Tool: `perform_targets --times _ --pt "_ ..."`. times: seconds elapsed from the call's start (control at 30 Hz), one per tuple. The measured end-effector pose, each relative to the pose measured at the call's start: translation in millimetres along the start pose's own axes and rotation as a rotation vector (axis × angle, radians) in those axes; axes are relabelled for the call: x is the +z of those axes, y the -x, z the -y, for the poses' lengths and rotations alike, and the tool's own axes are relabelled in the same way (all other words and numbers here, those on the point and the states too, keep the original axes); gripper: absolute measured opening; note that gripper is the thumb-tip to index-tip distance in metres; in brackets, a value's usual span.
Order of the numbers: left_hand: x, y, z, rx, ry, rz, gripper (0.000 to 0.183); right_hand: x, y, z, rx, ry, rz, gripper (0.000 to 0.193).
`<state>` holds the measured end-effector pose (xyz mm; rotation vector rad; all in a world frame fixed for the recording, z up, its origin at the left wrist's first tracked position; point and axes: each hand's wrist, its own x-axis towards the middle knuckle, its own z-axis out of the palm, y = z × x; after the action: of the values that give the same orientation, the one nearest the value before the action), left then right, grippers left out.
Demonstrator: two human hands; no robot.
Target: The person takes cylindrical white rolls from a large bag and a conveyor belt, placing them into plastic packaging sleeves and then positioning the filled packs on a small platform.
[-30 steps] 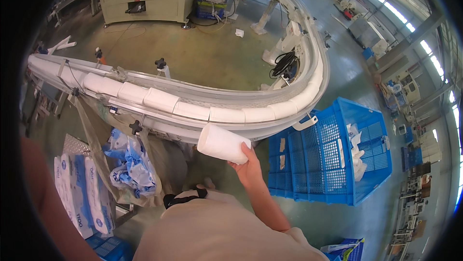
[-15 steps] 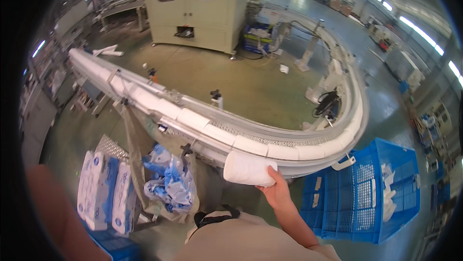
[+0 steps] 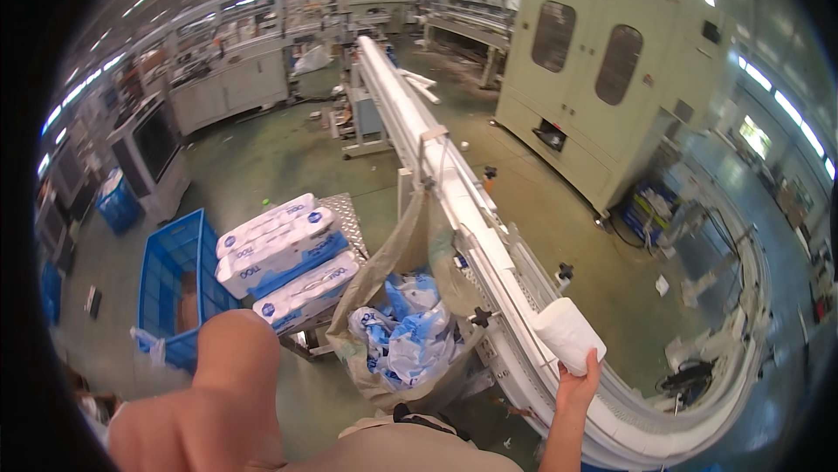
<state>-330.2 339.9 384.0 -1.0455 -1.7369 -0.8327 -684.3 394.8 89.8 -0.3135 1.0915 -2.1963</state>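
My right hand [image 3: 576,386] grips one end of a white tissue paper roll [image 3: 569,335], fingers and thumb closed round it. The roll is tilted and sits over the conveyor [image 3: 499,276], on which a row of similar white pieces lies end to end. Whether the roll touches the belt, I cannot tell. My left hand [image 3: 196,402] looms large and blurred at the lower left, close to the camera. Its fingers cannot be made out, and nothing held shows. Beyond it lie wrapped paper packs [image 3: 284,254], white and blue, stacked together.
An open sack [image 3: 349,315] with crumpled blue and white plastic film [image 3: 410,332] stands beside the conveyor. Further left is a blue crate [image 3: 209,254]. A large pale green machine cabinet [image 3: 580,114] stands behind the conveyor, which curves round at the right.
The view has swung to the left, bringing the packs and blue crate inward. My right hand still holds the roll, now over the conveyor rather than at its near edge. My left hand shows more.
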Motion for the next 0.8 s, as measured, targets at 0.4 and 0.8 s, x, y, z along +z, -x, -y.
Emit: perform_targets --times 0.4,0.8 --pt "32 -11 -75 -0.511 0.462 0.257 0.029 -10 -41 -47 0.198 -0.071 0.027 0.050" --pt "20 132 -71 -0.693 0.492 -0.256 0.054 -42 -60 -39 0.205 -0.190 0.028 0.045"
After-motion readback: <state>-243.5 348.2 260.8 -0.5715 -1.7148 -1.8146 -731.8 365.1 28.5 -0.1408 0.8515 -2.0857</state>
